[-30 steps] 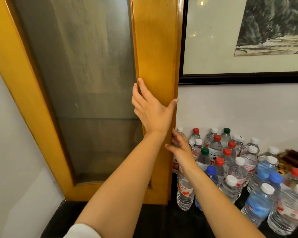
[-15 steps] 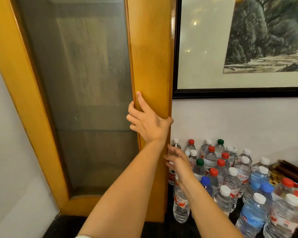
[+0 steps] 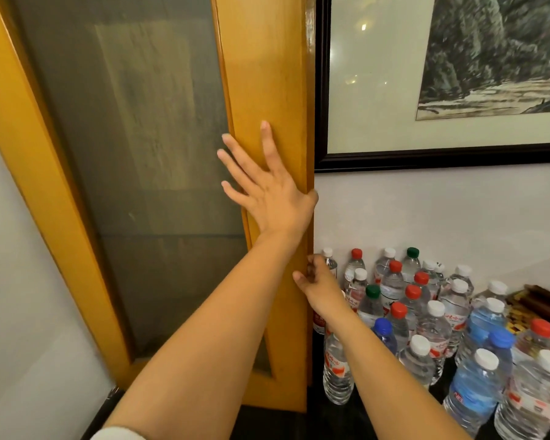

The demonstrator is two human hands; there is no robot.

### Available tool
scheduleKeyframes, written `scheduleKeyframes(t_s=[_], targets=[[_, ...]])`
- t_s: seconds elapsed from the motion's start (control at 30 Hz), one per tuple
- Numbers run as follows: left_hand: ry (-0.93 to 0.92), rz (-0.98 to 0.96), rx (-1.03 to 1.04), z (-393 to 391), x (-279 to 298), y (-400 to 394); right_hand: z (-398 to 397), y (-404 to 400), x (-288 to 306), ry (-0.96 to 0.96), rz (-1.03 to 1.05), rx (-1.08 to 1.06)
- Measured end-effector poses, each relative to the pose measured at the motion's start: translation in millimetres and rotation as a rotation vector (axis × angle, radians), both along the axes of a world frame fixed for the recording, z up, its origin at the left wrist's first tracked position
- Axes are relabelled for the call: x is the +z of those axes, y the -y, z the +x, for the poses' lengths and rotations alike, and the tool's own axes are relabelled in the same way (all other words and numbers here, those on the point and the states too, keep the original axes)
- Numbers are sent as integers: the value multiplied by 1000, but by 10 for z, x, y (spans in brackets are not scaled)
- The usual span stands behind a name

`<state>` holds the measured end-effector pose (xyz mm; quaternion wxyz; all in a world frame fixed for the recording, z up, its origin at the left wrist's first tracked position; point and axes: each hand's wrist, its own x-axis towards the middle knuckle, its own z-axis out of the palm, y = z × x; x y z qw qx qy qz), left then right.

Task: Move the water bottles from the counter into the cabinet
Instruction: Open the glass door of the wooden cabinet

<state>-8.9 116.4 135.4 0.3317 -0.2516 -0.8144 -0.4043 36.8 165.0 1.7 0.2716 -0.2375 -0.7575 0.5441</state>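
The cabinet door [image 3: 267,74] is yellow wood with a dark glass pane [image 3: 140,154], and it stands on the left. My left hand [image 3: 267,192] lies flat on its right stile with fingers spread straight and the thumb hooked over the door's edge. Lower down, my right hand [image 3: 315,281] curls its fingers round the same edge. Several clear water bottles [image 3: 426,319] with white, red, green and blue caps stand crowded on the dark counter [image 3: 299,420] to the right of the door. The cabinet's inside shows only dimly through the glass.
A framed landscape picture [image 3: 442,90] hangs on the white wall above the bottles. Dark wooden pieces and a checkered board [image 3: 534,303] lie at the far right behind the bottles. A white wall [image 3: 19,296] borders the cabinet on the left.
My left hand has uncurled from the door stile and now lies flat with fingers spread. My right hand stays at the door's edge.
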Motion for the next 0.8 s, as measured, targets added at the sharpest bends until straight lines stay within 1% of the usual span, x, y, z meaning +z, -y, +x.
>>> scheduleKeyframes(t_s=[0.13, 0.27, 0.37, 0.53, 0.63, 0.8], targets=[[54, -2, 90, 37, 92, -149, -28, -51, 27, 46, 48, 15], [75, -39, 75, 79, 100, -97, 18, 0, 82, 56, 32, 24], [97, -21, 25, 202, 105, 58, 156, 140, 91, 25, 16, 26], [8, 57, -111, 404, -23, 624, 553, 643, -47, -48, 103, 45], [30, 43, -171, 540, -5, 929, 720, 956, -70, -72, 146, 4], [44, 58, -311, 724, 5, 1502, 974, 1498, -42, -65, 156, 38]])
